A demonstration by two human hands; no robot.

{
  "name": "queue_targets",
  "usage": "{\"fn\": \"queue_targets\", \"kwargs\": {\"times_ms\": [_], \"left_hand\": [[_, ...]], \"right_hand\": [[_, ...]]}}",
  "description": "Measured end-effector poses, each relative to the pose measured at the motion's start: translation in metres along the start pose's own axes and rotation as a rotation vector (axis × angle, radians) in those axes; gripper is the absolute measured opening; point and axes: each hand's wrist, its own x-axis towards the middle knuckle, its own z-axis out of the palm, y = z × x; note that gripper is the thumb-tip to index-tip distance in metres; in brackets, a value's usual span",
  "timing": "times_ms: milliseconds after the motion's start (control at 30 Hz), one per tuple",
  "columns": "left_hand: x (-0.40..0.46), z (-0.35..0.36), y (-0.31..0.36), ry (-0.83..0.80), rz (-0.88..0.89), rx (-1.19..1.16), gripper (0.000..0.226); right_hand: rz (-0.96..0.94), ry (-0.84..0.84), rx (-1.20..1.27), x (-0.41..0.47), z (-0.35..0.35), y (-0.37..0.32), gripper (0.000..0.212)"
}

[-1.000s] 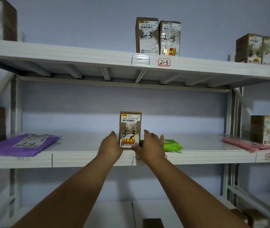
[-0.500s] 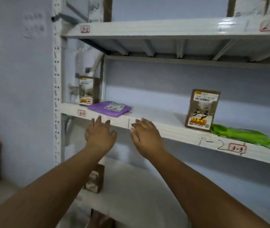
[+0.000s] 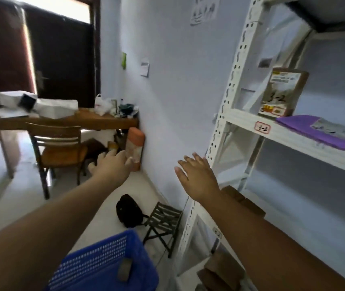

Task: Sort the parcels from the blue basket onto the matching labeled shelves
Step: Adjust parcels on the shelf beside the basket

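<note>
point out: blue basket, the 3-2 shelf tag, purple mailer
blue basket [image 3: 96,267]: head view, on its perforated side wall.
3-2 shelf tag [image 3: 262,128]: head view, middle of the red-bordered tag.
purple mailer [image 3: 299,124]: head view, bare purple surface left of its label.

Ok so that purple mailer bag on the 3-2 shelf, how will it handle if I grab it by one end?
The purple mailer bag lies flat and thin, so it will probably droop. It looks like smooth plastic, likely slippery. It overhangs the shelf edge, so a nudge might slide it off.
</note>
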Motion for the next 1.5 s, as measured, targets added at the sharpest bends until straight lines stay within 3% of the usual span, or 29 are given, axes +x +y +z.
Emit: {"fn": "queue_targets", "kwargs": {"times_ms": [167,333,567,733,867,967,1067,1200,1300,1367,1500], "left_hand": [[0.068,0.004,-0.045,0.007,-0.041,0.038,0.044],[0.142,0.033,-0.090,0.008,-0.079,0.034,0.040],[0.198,0.127,-0.156,-0.136,-0.212,0.052,0.047],[0.219,0.238,-0.198,-0.293,-0.321,0.047,0.049],[0.217,0.369,-0.243,-0.456,-0.399,-0.035,0.050],[0.206,0.482,-0.285,-0.536,-0.515,-0.190,0.054],[0.193,0.587,-0.322,-0.597,-0.620,-0.307,0.058],[0.168,0.720,-0.362,-0.696,-0.735,-0.429,0.056],[0.155,0.812,-0.391,-0.744,-0.836,-0.497,0.056],[0.150,0.862,-0.404,-0.762,-0.875,-0.553,0.057],[0.158,0.939,-0.422,-0.712,-0.943,-0.701,0.053]], "right_hand": [[-0.017,-0.021,0.020,0.079,0.055,-0.016,0.056],[0.013,-0.046,0.077,0.150,0.124,-0.024,0.076],[0.038,-0.236,0.117,0.180,0.236,-0.023,0.054],[0.092,-0.398,0.260,0.167,0.366,-0.017,0.053],[0.111,-0.544,0.288,0.143,0.497,-0.010,0.046],[0.172,-0.624,0.334,0.120,0.607,-0.007,0.059],[0.321,-0.740,0.474,0.085,0.711,-0.010,0.055],[0.735,-1.062,0.732,0.033,0.843,-0.021,0.052],[0.976,-1.125,0.718,-0.008,0.934,-0.020,0.055],[1.024,-1.159,0.694,-0.027,0.983,-0.017,0.053],[1.266,-1.199,0.734,-0.044,1.065,-0.022,0.055]]}}
